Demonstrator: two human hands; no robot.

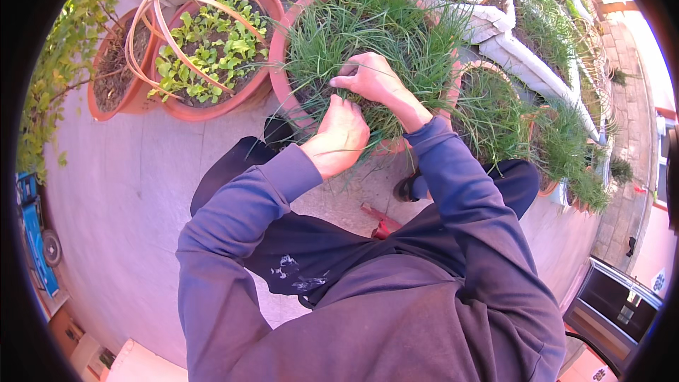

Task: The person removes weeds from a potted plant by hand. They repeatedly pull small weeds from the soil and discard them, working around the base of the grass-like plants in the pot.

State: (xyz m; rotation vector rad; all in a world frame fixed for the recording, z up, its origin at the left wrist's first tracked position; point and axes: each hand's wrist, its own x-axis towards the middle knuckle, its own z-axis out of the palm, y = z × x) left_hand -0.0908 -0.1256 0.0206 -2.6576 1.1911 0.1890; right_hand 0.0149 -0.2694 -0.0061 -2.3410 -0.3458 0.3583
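A large round terracotta-coloured pot (278,55) stands before me, thick with thin, grass-like green leaves (371,24) that resemble chives. Over its near half both hands meet among the leaves. My left hand (342,135) comes in from the front, its fingers bunched together and pointing down into the greenery. Just beyond it, my right hand (371,78) is bent over, with its thumb stretched to the left and its fingers curled. Leaves and the backs of the hands hide what the fingertips touch, so a grip on any stem cannot be made out.
Left of the pot is another pot with lettuce-like seedlings (223,58) under bent hoops (177,45). A smaller grassy pot (485,111) adjoins on the right. White planter walls (536,71) run behind. Red pieces (381,223) lie on the paving (132,212) between my legs.
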